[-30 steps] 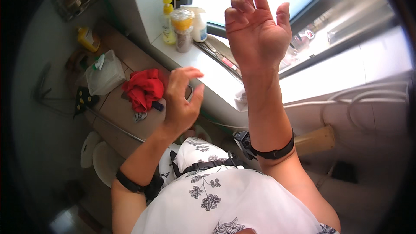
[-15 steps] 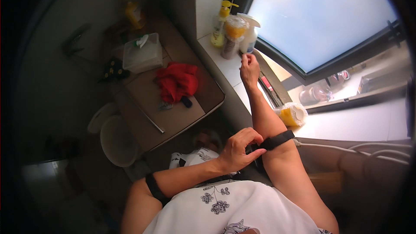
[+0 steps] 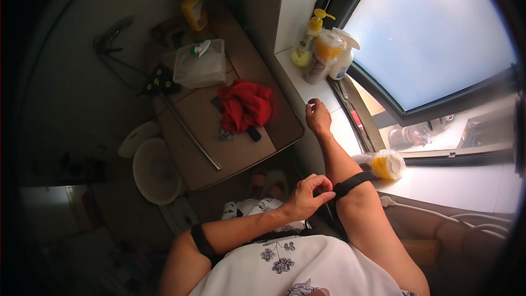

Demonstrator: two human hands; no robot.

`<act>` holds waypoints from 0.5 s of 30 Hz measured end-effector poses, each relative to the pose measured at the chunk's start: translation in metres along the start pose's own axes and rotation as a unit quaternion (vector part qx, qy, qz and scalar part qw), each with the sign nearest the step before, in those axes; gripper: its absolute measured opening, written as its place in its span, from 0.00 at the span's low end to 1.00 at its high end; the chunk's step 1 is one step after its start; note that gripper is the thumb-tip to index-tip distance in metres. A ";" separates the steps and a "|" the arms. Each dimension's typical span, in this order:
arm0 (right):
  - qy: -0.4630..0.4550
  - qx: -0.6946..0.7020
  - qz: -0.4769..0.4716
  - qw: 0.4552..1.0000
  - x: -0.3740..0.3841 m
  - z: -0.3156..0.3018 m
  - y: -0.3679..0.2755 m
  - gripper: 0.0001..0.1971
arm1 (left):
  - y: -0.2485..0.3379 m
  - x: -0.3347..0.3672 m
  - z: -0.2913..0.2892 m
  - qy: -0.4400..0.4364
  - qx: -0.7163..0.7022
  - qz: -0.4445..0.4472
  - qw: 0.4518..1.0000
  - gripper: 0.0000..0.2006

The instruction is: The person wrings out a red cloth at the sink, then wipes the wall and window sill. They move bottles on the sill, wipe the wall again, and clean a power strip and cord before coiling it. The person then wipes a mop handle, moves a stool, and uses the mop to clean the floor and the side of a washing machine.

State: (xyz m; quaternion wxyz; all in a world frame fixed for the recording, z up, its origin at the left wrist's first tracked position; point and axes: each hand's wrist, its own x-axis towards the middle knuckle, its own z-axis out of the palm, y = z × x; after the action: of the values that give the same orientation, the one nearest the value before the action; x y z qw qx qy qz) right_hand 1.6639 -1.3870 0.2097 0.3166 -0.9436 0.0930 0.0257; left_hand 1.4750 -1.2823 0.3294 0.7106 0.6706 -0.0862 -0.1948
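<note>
Pinching: left hand (image 3: 309, 194), thumb and fingertips together at the edge of the right band (image 3: 353, 182); how much strap lies between them is too small to tell.
Right hand (image 3: 319, 118): loosely curled, thumb a little off the forefinger, nothing seen in it, near the edge of the sill (image 3: 455, 183).
Right band: black, around the right forearm, near the elbow.
Slip risk: a one-sided tug by the left hand could twist the band or drag it askew.
Knock risk: the lying pack (image 3: 388, 165) shows just beside the right forearm, touching or not I cannot tell; an outward swing of that arm could send it off the sill.
Hands: two.
Bands: two, counting the left band (image 3: 201, 241).
Sill: one pump bottle (image 3: 301, 53), one white bottle (image 3: 342, 64), two wrapped packs, one of them the upright pack (image 3: 323, 57).
Surface (image 3: 246, 153): one red cloth (image 3: 246, 107), one clear box (image 3: 200, 71), one rod (image 3: 189, 130), one yellow bottle (image 3: 193, 13).
</note>
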 end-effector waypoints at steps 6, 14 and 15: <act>-0.030 -0.012 -0.050 0.998 0.003 0.033 0.001 0.12 | -0.013 0.005 -0.031 -0.153 -0.253 -0.080 0.952 0.04; -0.189 -0.128 -0.247 0.942 -0.046 0.107 -0.031 0.14 | -0.031 -0.003 -0.078 -0.194 -0.221 -0.189 0.937 0.05; -0.186 -0.147 -0.241 0.941 -0.052 0.116 -0.035 0.17 | -0.034 -0.006 -0.083 -0.195 -0.209 -0.199 0.937 0.05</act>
State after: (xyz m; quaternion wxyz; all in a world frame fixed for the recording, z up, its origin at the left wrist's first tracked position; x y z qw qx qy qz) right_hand 1.6208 -1.2815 0.1441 0.1823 -0.9524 -0.2028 0.1366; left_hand 1.4954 -1.2045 0.2896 0.7505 0.4596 -0.0449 -0.4728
